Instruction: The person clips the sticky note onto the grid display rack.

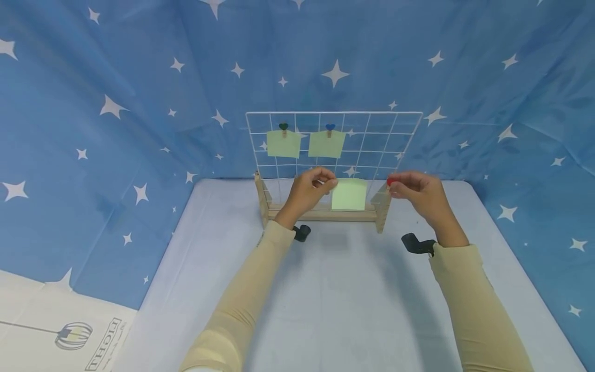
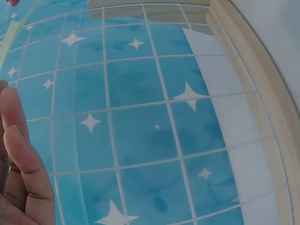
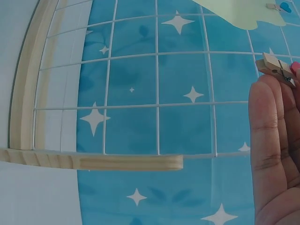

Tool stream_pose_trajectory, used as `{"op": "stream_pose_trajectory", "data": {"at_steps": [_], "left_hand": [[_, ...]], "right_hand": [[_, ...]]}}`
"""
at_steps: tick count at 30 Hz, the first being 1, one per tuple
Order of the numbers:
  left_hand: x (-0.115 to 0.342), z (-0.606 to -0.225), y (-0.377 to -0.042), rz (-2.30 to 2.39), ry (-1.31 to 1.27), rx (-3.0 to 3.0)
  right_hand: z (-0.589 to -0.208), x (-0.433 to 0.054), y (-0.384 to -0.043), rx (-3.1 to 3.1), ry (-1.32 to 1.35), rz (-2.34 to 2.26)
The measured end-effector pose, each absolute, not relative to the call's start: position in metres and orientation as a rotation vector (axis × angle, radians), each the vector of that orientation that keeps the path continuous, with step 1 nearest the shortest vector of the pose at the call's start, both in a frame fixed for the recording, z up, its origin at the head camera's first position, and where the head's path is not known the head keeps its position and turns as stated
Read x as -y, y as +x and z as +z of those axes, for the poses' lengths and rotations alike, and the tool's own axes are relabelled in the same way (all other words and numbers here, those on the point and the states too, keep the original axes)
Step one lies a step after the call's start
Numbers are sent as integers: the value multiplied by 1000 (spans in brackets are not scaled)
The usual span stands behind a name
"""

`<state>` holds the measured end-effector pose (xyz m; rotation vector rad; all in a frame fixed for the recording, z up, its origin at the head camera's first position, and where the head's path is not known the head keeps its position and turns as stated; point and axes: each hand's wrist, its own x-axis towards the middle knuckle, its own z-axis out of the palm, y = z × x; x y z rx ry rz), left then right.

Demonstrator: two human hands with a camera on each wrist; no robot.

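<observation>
My left hand pinches the upper left corner of a pale green paper note, held up before the lower part of a white wire grid. To the right, my right hand holds a small wooden clothespin with a red top between thumb and fingers, close to the grid's right side. Two more notes hang on the grid's upper rows: the left note under a green heart clothespin, the other note under a blue heart clothespin.
A wooden stand carries the grid on a white table. Behind it hangs a blue cloth with white stars. Black wrist mounts stick out below the hands. A printed white cloth lies at lower left.
</observation>
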<state>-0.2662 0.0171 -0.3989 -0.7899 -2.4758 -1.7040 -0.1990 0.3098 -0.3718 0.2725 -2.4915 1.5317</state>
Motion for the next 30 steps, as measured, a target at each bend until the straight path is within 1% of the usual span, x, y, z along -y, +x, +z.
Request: {"op": "stream_pose_trajectory", "data": {"at_steps": [13, 30], "left_hand": [[-26, -388, -270, -1700, -788, 2440], [-34, -375, -277, -1666, -863, 2383]], "right_hand": [[-365, -318, -202, 2486, 251, 1517], [-356, -319, -211, 2337, 298, 1501]]}}
